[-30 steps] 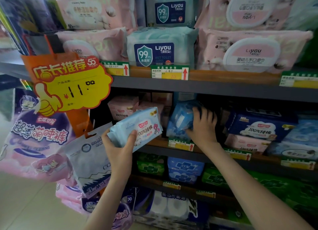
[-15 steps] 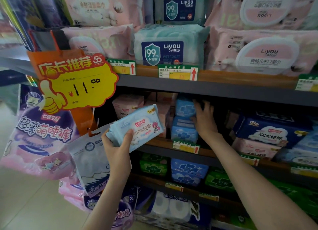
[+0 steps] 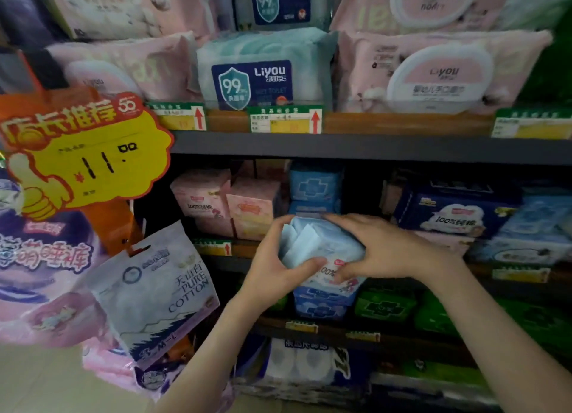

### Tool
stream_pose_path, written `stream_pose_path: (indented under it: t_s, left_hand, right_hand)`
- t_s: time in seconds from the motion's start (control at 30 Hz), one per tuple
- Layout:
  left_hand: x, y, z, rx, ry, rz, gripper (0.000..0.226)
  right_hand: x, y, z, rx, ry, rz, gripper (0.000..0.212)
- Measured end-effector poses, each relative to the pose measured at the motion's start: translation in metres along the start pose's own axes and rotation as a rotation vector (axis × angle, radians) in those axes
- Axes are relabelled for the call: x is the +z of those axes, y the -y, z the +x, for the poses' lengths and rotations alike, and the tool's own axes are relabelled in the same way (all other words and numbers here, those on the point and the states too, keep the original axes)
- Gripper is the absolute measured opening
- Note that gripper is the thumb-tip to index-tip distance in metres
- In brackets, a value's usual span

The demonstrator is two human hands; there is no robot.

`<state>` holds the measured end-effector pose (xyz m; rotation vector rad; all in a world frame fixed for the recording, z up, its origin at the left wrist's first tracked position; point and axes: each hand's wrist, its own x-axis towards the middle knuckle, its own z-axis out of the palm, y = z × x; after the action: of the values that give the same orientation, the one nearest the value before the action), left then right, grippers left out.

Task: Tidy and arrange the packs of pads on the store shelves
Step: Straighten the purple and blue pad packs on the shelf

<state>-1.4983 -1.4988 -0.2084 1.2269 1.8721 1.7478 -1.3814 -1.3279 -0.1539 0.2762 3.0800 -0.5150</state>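
- Pack of pads, pale blue soft plastic (image 3: 322,244): we hold it in both hands just before the middle shelf (image 3: 229,263).
- Left hand (image 3: 275,270): our fingers curl round the pack's left end, thumb across its front.
- Right hand (image 3: 383,251): our fingers grip its top and right side.
- Stacked blue packs (image 3: 315,186): just behind.

Head camera faces forward, slightly downward, close to the shelves (image 3: 371,148).
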Motion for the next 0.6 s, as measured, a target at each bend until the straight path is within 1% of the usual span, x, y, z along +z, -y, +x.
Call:
stream_pose_path:
  t_s: [0.03,0.13,0.2,0.23,0.3,0.33,0.4,0.43,0.5,0.6]
  left_hand:
    - [0.006,0.000,0.006,0.010,0.040,0.037,0.059]
    - [0.021,0.002,0.023,0.066,0.124,0.142,0.066]
    - [0.026,0.008,0.035,0.132,0.089,0.266,0.070]
    - [0.026,0.014,0.040,0.174,0.058,0.341,0.068]
    - [0.028,0.030,0.050,0.218,0.009,0.534,0.063]
    - [0.029,0.039,0.054,0.223,0.000,0.661,0.064]
    - [0.032,0.057,0.058,0.229,0.034,0.929,0.063]
    - [0.033,0.064,0.059,0.222,0.068,1.030,0.057]
    - [0.034,0.072,0.058,0.206,0.097,1.142,0.054]
    - [0.032,0.069,0.059,0.211,0.041,1.210,0.050]
  right_hand:
    - [0.003,-0.003,-0.004,0.042,-0.035,0.021,0.097]
    - [0.010,-0.019,-0.018,0.125,-0.188,0.053,0.082]
    - [0.011,-0.031,-0.026,0.183,-0.324,0.034,0.076]
    - [0.011,-0.037,-0.029,0.209,-0.400,0.031,0.074]
    - [0.015,-0.045,-0.035,0.223,-0.545,0.041,0.071]
    - [0.018,-0.048,-0.037,0.216,-0.604,0.045,0.069]
    - [0.024,-0.049,-0.037,0.210,-0.693,0.039,0.068]
    - [0.028,-0.048,-0.035,0.210,-0.726,0.014,0.068]
    - [0.037,-0.045,-0.027,0.237,-0.773,-0.113,0.072]
    - [0.047,-0.040,-0.009,0.322,-0.803,-0.331,0.078]
